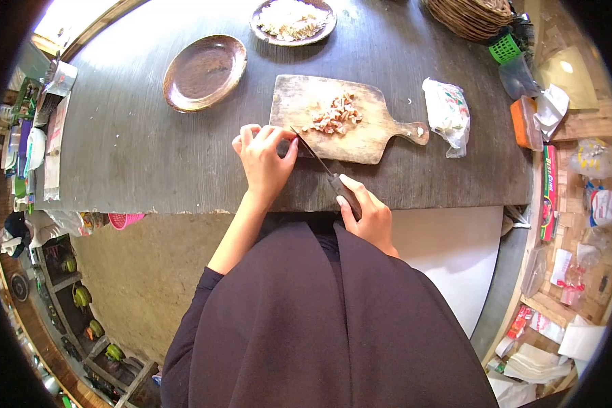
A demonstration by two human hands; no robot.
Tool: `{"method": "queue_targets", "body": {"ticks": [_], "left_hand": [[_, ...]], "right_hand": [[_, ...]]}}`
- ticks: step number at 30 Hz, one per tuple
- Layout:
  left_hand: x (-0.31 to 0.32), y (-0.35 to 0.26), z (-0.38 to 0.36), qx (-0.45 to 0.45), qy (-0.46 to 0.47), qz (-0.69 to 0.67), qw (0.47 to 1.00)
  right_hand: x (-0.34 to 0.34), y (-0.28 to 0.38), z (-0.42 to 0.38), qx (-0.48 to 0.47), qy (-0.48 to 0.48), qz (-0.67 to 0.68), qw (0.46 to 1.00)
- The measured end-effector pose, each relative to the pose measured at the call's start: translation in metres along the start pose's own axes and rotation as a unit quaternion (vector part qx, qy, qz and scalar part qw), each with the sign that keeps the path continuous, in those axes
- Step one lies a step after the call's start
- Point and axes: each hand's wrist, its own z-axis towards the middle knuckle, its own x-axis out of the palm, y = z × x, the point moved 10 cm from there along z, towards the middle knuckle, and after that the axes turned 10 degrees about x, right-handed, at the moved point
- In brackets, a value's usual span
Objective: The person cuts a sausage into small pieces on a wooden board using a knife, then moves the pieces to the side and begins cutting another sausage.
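My right hand (368, 216) is wrapped round the dark handle of a knife (345, 193). The blade slants up and left across the near edge of a wooden cutting board (367, 146). Close to the blade's tip, my left hand (265, 160) is closed, thumb and fingers bent together at the board's left corner. Whatever those fingers pinch, if anything, is hidden. A pile of chopped reddish-brown and pale pieces (336, 115) lies on the middle of the board, with one small pale bit on its handle.
A brown plate (205, 73) stands left of the board. Behind is a second plate (330, 27) holding pale shreds. Right of the board lies a white plastic packet (447, 117). A wicker basket (469, 17) and an orange container (525, 124) sit along the right side of the dark table (149, 163).
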Motion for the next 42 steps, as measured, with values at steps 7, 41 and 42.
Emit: {"method": "queue_targets", "body": {"ticks": [7, 41, 42], "left_hand": [[-0.003, 0.0, 0.0, -0.003, 0.0, -0.002, 1.0], [0.002, 0.006, -0.001, -0.004, -0.02, -0.017, 1.0], [0.002, 0.007, -0.002, -0.005, -0.022, -0.018, 1.0]], "right_hand": [[-0.008, -0.007, 0.002, 0.009, -0.016, 0.017, 1.0], [-0.001, 0.0, 0.002, -0.015, -0.005, -0.016, 1.0], [-0.001, 0.001, 0.003, -0.018, -0.008, -0.016, 1.0]]}}
